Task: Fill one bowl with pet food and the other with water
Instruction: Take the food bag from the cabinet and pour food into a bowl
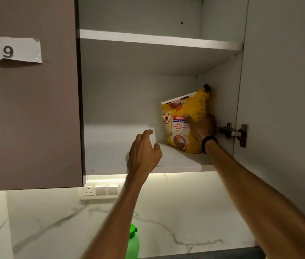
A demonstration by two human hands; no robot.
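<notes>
A yellow pet food bag (180,109) with a dog's picture stands on the lower shelf (114,157) of an open wall cabinet, against its right wall. My right hand (201,126) wraps around the bag's right side, thumb on the front, fingers behind. A black band sits on that wrist. My left hand (144,150) is raised in front of the shelf, left of the bag, fingers curled and apart, holding nothing. No bowl is in view.
The cabinet door (282,90) stands open on the right, its hinge (233,133) beside the bag. The upper shelf (157,40) shows nothing on it. A closed door (28,109) with a paper label is at left. Below are a marble backsplash, wall switches (101,190) and a green bottle (133,242).
</notes>
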